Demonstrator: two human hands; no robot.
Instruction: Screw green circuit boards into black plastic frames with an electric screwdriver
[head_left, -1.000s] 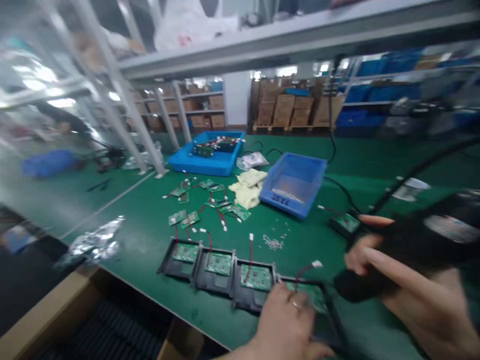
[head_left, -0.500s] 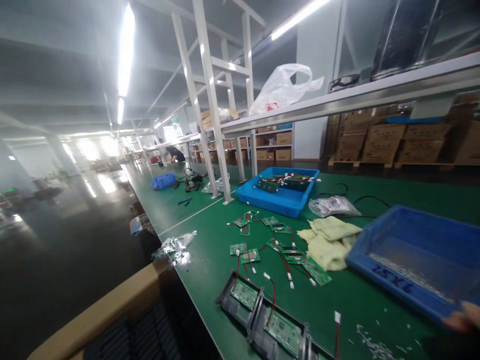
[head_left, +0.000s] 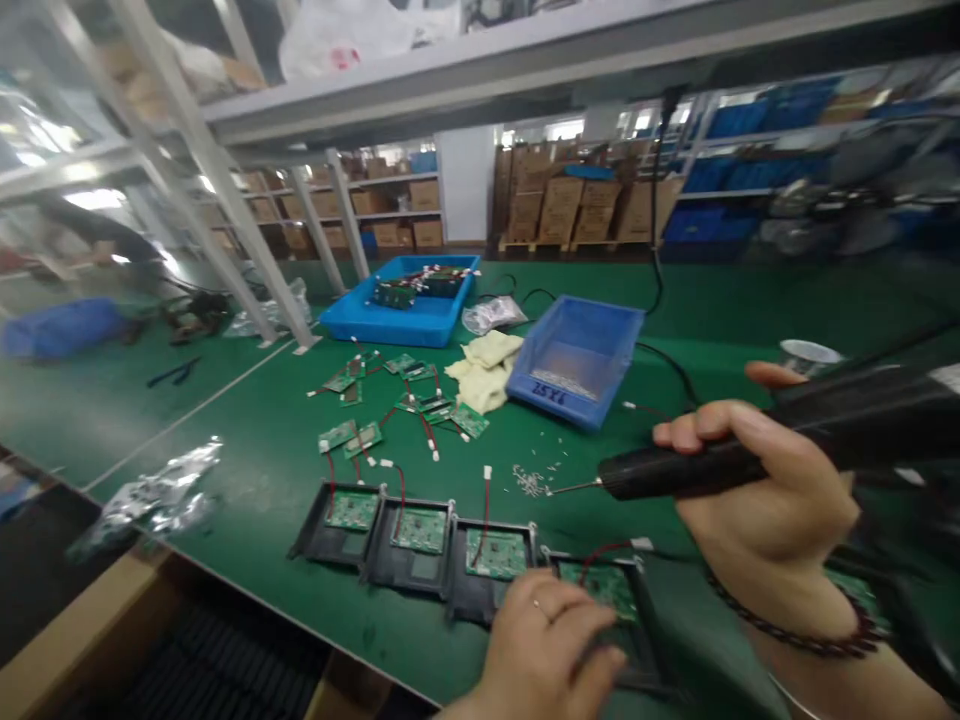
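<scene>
My right hand grips a black electric screwdriver, its thin bit pointing left. The bit's tip is at a small pile of loose screws on the green table. My left hand, a ring on one finger, curls over the near parts of two black plastic cases, the third and the fourth in a row. A green circuit board with a red lead lies in the third case; the fourth holds another board, partly covered by my fingers. Further left are two more such cases.
Behind the screws stands a blue bin marked 25X6, holding screws. Beside it are a yellow cloth, loose circuit boards and a blue tray of boards. A metal shelf spans overhead. A cardboard box stands below the table edge.
My view has swung right and down toward the row of cases. My left hand has come into view over the cases, and my right hand now shows with the screwdriver at the screws.
</scene>
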